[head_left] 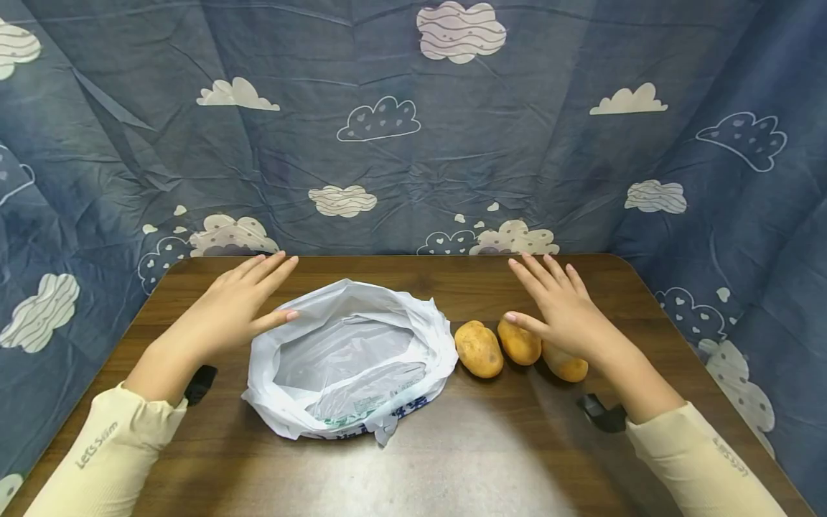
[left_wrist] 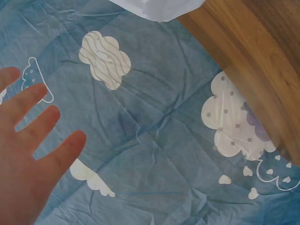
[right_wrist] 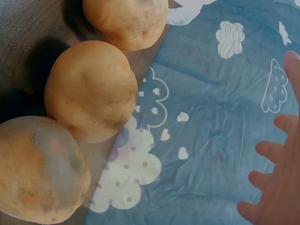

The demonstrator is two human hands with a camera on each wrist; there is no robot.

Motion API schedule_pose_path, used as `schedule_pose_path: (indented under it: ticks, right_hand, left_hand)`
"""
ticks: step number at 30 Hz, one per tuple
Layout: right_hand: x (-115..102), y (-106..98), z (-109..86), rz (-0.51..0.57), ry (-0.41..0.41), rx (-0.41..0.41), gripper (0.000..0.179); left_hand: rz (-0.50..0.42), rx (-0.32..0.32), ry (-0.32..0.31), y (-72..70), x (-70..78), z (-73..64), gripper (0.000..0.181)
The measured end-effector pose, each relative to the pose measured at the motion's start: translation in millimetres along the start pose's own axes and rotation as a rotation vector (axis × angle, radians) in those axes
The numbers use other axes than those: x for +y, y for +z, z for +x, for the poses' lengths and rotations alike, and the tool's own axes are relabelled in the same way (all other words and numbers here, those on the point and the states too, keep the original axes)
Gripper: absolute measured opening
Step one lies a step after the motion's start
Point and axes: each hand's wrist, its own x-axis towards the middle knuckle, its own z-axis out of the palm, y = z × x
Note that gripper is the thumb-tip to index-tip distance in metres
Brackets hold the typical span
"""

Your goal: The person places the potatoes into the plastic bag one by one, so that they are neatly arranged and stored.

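On my feed, the left hand (head_left: 235, 305) hangs above the wooden worktop (head_left: 413, 474), its fingers straight and apart, at the ten o'clock side of a white, crumpled plastic bag (head_left: 362, 352). That bag sits at seven o'clock from the centre of my head view. At its three o'clock side, three yellow-brown oval potatoes form a short row: the nearest potato (head_left: 479, 350) just beside the bag's rim, the middle potato (head_left: 522, 346) next, then the outer potato (head_left: 570, 369). The right hand (head_left: 571, 316) hangs above that outer end, fingers likewise spread, and neither hand grips anything.

I'd call this a ready stage, with no hold taken. To my mind the next move calls for lowering the right hand and curling its fingers round one potato, with the left hand steadying the bag, as such thin plastic may slump if knocked.

The bag's gaping mouth points upward; its long axis runs roughly nine to three, the right end tipped slightly toward two. The nearest and middle potatoes lie eleven to five. The outer one is partly hidden, so I can't be sure of its axis.
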Motion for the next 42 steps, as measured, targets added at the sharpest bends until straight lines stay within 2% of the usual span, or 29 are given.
schedule_pose_path:
  ticks: [10,20,25,35,42]
  right_hand:
    - [10.0,6.1,-5.9,0.043,-0.004,0.047,0.076]
    - [18.2,12.3,-16.5,0.110,-0.002,0.099,0.074]
    - [22.1,16.7,-23.3,0.149,0.022,0.111,0.073]
    - [30.9,29.5,-37.7,0.210,0.009,0.162,0.069]
    - [39.1,44.6,-48.3,0.241,0.037,0.161,0.069]
  left_hand:
    - [-0.051,0.084,0.012,7.7,-5.9,-10.7,0.067]
    - [-0.103,0.205,-0.008,23.6,-12.0,-24.4,0.062]
    - [-0.124,0.219,-0.033,32.6,-13.1,-32.1,0.061]
    - [-0.182,0.222,-0.088,50.2,-15.2,-48.4,0.059]
    - [-0.229,0.216,-0.092,59.7,-14.0,-60.2,0.058]
